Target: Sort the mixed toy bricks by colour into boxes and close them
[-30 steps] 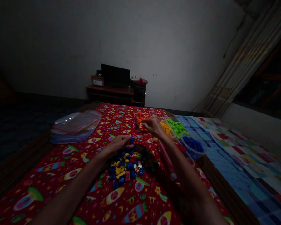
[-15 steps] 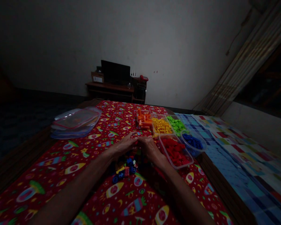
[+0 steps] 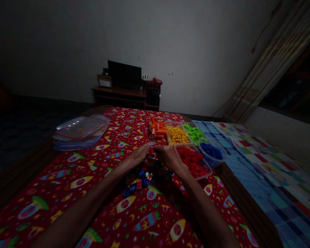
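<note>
Red cloth (image 3: 144, 210), printed with rockets; near edge out of view. Mixed small blocks (image 3: 138, 184), chiefly blue and yellow: one loose pile, mid-cloth, partly shaded by the hands. Red blocks (image 3: 192, 162): in a clear rectangular tub (image 3: 207, 175), by the cloth's right edge. Left hand (image 3: 136, 156): above the pile, fingers extended, together. Right hand (image 3: 167, 156): facing it, fingers bent inward. Red piece (image 3: 151, 151): between the fingertips; which hand clamps it, cannot tell. Blue blocks (image 3: 212, 151): round tub, at the right edge. Yellow blocks (image 3: 177, 134), green blocks (image 3: 193, 133), orange blocks (image 3: 158, 126): clear tubs, towards the far right corner. Lids (image 3: 80, 132): stacked, left edge. Beyond the far edge: desk (image 3: 119, 92), monitor (image 3: 125, 75).
</note>
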A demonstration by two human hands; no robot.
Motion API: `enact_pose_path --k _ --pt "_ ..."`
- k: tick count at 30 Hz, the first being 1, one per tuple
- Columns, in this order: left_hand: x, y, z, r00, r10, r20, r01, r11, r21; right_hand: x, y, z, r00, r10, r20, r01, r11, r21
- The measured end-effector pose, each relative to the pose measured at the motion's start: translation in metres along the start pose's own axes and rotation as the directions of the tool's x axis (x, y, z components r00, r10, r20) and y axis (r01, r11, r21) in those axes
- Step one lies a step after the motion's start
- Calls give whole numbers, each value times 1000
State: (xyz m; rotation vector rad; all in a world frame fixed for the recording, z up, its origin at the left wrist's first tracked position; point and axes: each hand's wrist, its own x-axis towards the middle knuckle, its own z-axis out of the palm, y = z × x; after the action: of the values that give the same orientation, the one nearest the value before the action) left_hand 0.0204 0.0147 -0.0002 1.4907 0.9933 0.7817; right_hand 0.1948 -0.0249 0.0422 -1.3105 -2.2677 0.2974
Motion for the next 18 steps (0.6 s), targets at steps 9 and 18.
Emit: enact_pose_path --k 9,18 --pt "7 19 -61 957 237 -166 -129 864 486 -41 48 -83 894 441 -74 -444 853 -275" --pt "5 0 -31 967 116 227 -240 714 658 -34 37 -66 937 308 -167 -346 890 -298"
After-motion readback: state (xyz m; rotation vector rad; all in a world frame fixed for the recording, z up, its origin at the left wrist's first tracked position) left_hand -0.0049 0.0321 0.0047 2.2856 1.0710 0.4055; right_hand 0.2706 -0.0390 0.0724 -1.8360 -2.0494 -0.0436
